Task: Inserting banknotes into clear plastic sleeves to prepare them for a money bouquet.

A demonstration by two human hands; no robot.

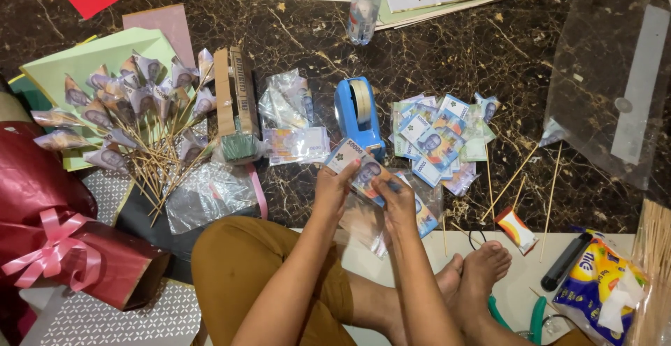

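My left hand (334, 186) and my right hand (395, 198) together hold a blue banknote (358, 166) in a clear sleeve, just above my lap. The left hand grips its left end, the right hand pinches its right part. Under the hands lie more sleeved notes (423, 213). A blue tape dispenser (358, 114) stands just beyond the note. To its right lies a pile of folded blue banknotes (439, 136). At the left, several notes folded into cones on wooden sticks (143, 119) rest on green paper.
A cardboard box (235, 101), clear plastic sleeves (288, 119), a water bottle (365, 3) and a large plastic sheet (608, 80) lie on the dark marble floor. Loose skewers (521, 178), a tissue pack (594, 283), a red wrapped bouquet base with pink ribbon (63, 248) surround my crossed legs.
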